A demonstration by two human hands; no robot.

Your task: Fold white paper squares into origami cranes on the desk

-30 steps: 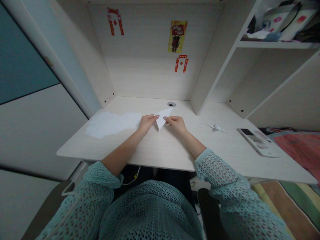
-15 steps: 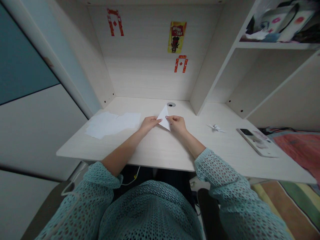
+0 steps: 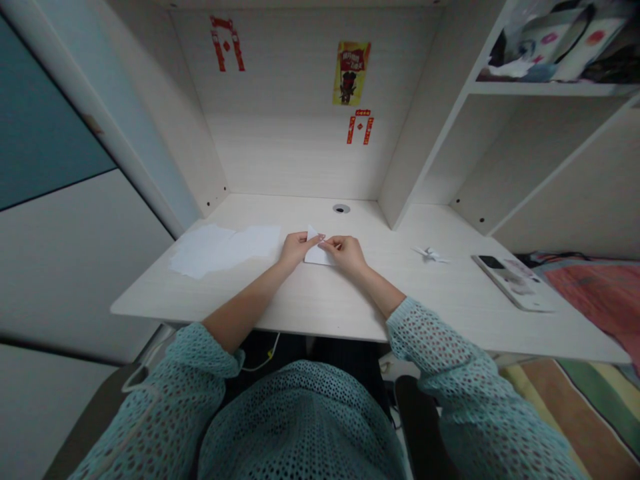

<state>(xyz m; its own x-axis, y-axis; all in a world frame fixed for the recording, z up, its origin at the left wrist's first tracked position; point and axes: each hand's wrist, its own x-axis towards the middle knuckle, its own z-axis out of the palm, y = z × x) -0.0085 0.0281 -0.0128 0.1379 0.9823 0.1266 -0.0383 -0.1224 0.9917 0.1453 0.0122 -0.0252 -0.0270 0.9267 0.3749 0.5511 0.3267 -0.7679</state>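
A small folded piece of white paper (image 3: pixel 316 255) lies low over the middle of the pale wooden desk (image 3: pixel 325 300). My left hand (image 3: pixel 295 247) pinches its left upper edge with closed fingers. My right hand (image 3: pixel 345 252) pinches its right upper edge, fingertips almost meeting those of the left hand. Most of the paper is hidden between and under the two hands.
Loose white sheets (image 3: pixel 220 247) lie on the desk to the left. A small folded paper figure (image 3: pixel 429 253) and a white remote-like device (image 3: pixel 513 283) lie to the right. A cable hole (image 3: pixel 341 209) sits behind the hands. Shelves (image 3: pixel 545 88) rise at right.
The paper triangle was held up between both hands, turned point-up, and now is lowered onto the desk and looks smaller. Both hands have come closer together.
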